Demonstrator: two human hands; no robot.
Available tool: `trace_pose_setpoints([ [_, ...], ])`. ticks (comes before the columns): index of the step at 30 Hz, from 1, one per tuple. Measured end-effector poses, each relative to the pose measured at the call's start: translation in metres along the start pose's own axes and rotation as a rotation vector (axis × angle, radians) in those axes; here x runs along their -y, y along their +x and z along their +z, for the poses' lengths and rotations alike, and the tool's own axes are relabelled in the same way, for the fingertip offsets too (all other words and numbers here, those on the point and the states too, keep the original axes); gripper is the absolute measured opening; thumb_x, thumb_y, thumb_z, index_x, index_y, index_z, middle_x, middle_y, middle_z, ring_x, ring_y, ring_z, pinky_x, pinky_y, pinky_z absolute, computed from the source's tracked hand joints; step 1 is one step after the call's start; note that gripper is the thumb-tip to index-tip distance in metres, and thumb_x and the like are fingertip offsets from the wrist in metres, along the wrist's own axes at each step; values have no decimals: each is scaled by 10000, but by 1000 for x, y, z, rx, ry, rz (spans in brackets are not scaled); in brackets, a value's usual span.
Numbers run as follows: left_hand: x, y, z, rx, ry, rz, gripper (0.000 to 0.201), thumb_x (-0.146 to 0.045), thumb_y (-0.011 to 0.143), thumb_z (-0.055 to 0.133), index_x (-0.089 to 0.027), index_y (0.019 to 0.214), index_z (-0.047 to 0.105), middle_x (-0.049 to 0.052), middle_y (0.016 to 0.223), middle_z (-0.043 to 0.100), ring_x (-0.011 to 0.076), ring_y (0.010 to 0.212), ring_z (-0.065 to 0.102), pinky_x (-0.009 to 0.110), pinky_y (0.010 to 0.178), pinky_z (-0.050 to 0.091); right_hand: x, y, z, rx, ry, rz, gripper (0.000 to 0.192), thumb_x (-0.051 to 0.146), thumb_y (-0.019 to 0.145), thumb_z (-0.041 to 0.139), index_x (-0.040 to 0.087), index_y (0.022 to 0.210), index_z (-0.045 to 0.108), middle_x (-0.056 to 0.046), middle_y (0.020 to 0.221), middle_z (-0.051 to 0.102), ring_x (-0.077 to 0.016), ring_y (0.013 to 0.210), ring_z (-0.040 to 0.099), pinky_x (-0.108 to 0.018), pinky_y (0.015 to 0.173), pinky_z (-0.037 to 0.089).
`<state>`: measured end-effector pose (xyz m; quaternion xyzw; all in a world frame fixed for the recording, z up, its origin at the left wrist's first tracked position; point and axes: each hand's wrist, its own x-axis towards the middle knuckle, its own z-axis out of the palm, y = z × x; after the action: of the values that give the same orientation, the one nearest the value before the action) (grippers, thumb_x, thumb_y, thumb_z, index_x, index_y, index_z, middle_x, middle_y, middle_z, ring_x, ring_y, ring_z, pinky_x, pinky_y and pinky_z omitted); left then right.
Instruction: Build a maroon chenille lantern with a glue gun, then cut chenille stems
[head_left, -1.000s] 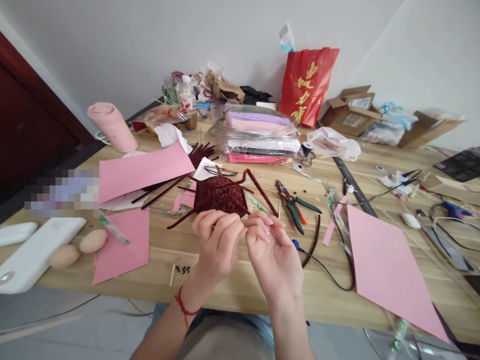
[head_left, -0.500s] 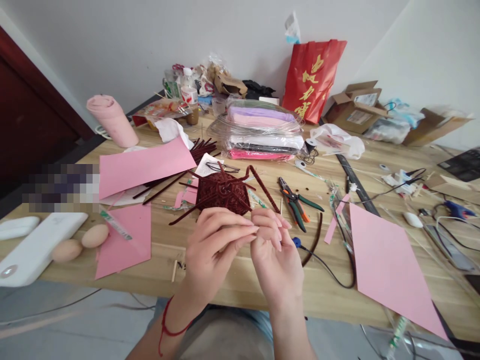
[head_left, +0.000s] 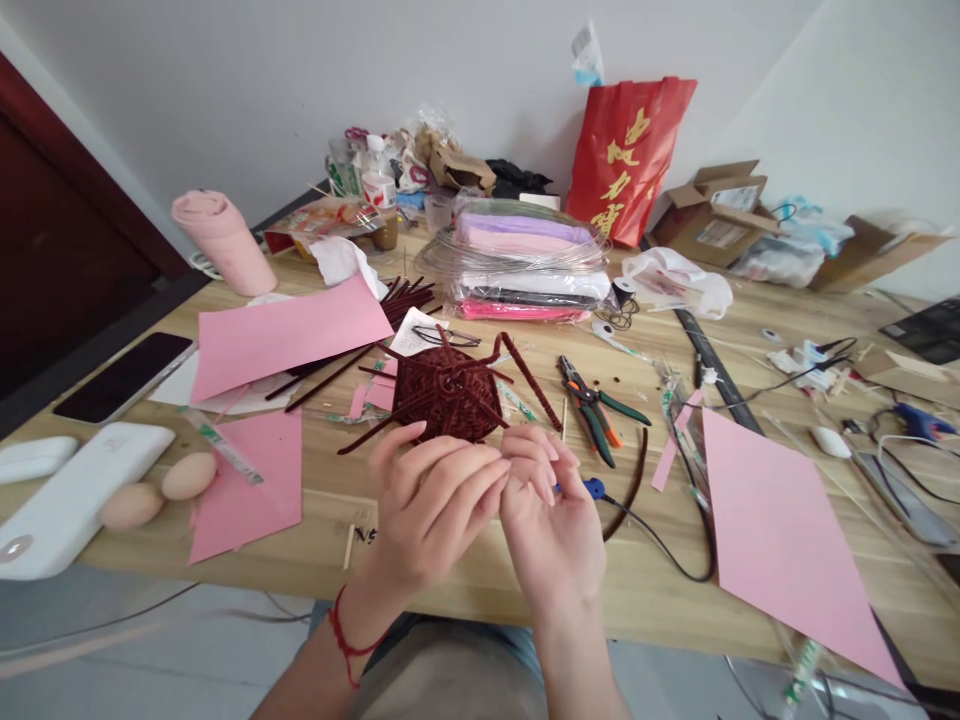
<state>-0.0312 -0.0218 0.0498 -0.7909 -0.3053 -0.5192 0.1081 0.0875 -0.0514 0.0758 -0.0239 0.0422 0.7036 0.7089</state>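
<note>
My left hand [head_left: 427, 510] and my right hand [head_left: 551, 520] meet just above the near edge of the wooden table [head_left: 465, 575]. The left fingers are stretched out and press against the right fingertips, which are curled inward. I see nothing held between them. Just beyond the fingertips lies a dark brown woven piece of fuzzy stems [head_left: 450, 395], with loose ends sticking out all around. A red cord circles my left wrist.
Pliers [head_left: 589, 410], a bent brown stem [head_left: 634, 480] and a blue-tipped cable [head_left: 592, 488] lie right of the hands. Pink paper sheets [head_left: 780, 540] [head_left: 247, 480] flank them. Two eggs [head_left: 187, 475], a phone [head_left: 124, 375] and a white device [head_left: 75, 500] sit left. Packs [head_left: 525, 265] and a red bag [head_left: 626, 150] stand behind.
My left fingers have uncurled and now lie stretched against the right fingertips. Both hands have stayed in the same spot. The view has tilted slightly down.
</note>
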Motion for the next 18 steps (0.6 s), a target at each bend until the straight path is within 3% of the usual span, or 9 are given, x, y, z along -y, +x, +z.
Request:
trace_pose_setpoints([
  [9, 1, 10, 1, 87, -366, -298, 135, -110, 916, 547, -242, 945, 562, 5, 918, 656, 170, 906, 590, 441, 1038, 394, 2, 0, 2, -1, 82, 110, 326, -10, 886, 506, 233, 733, 352, 74, 698, 485, -31, 576, 496, -78, 535, 455],
  [15, 5, 3, -1, 132, -528, -495, 122, -140, 965, 428, -229, 945, 508, 51, 1024, 575, 195, 1018, 541, 403, 958, 438, 4, 0, 0, 43, 88, 154, 335, 2, 921, 499, 229, 715, 362, 78, 684, 487, -29, 580, 497, -84, 517, 445],
  [18, 3, -3, -4, 167, -567, -494, 200, -150, 979, 325, -224, 833, 440, 57, 1000, 537, 206, 1002, 503, 401, 919, 427, 4, 1, 0, 53, 99, 165, 337, 21, 943, 500, 231, 714, 370, 78, 681, 491, -25, 564, 496, -85, 511, 447],
])
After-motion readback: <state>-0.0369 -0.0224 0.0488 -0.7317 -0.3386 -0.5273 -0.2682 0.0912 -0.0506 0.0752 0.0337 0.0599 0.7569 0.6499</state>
